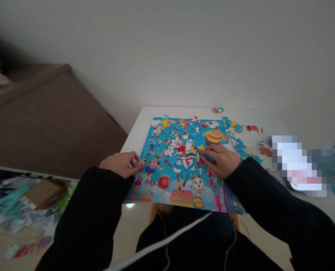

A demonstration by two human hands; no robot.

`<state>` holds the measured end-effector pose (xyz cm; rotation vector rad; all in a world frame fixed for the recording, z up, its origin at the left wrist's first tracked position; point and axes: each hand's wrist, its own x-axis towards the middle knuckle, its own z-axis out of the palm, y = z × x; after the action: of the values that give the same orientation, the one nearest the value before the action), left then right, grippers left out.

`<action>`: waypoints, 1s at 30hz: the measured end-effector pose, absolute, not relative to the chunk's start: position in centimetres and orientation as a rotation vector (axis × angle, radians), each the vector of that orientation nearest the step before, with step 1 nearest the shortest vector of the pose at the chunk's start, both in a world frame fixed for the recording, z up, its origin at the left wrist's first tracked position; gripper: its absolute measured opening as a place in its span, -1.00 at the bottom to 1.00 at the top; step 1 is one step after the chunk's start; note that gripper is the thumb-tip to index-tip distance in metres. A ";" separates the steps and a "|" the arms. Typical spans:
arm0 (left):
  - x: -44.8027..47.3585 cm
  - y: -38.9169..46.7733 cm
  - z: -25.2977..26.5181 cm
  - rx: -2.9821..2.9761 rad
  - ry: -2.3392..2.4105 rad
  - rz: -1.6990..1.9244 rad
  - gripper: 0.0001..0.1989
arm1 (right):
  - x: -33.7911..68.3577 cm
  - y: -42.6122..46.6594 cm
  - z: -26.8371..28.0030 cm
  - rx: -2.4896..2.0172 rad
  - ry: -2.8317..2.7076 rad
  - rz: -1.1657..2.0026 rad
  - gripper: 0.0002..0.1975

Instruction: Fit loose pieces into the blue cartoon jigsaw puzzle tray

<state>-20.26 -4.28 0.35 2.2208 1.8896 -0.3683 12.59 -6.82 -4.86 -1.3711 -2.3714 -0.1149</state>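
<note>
A colourful cartoon jigsaw puzzle [156, 175] with a blue ground lies on the white table, its middle covered by loose, overlapping pieces. At its left edge is my left hand [119, 163], thumb and fingers closed around a pale puzzle piece [141, 162]. My right hand [222, 160] rests over the right half, its fingertips at a yellow puzzle piece [201, 148] below the figure in a striped yellow shirt [214, 135]. The right fingers partly hide the pieces under them. Printed along the lower part are a red lollipop [164, 182] and a round-faced yellow character [197, 183].
More loose pieces [249, 128] lie on the white table [137, 130] beyond the puzzle's right side. A phone with a blurred screen [297, 165] is at the right. A brown wooden cabinet [49, 124] stands left, above cluttered bags [15, 203]. A white cable [162, 244] crosses my lap.
</note>
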 end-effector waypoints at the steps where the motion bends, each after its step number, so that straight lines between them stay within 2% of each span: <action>1: -20.4 -4.5 0.2 2.200 1.889 -0.335 -0.62 | 12.6 -6.8 -4.9 -1.374 -2.368 -0.120 -0.74; 13: -20.7 -5.8 -1.5 2.080 1.909 0.271 -0.56 | 12.8 -6.7 -5.4 -1.366 -2.369 -0.109 -0.72; 20: -19.6 -5.2 -2.6 1.834 1.655 0.428 -0.33 | 12.8 -6.6 -5.5 -1.368 -2.369 -0.138 -0.72; 30: -17.0 -4.8 -1.0 2.417 1.163 -0.003 -0.67 | 13.0 -6.5 -5.4 -1.353 -2.404 -0.106 -0.69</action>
<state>-17.04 -4.81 -1.03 2.4171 1.1629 -0.0029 13.01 -6.49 -5.45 -1.3531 -2.4039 -0.1064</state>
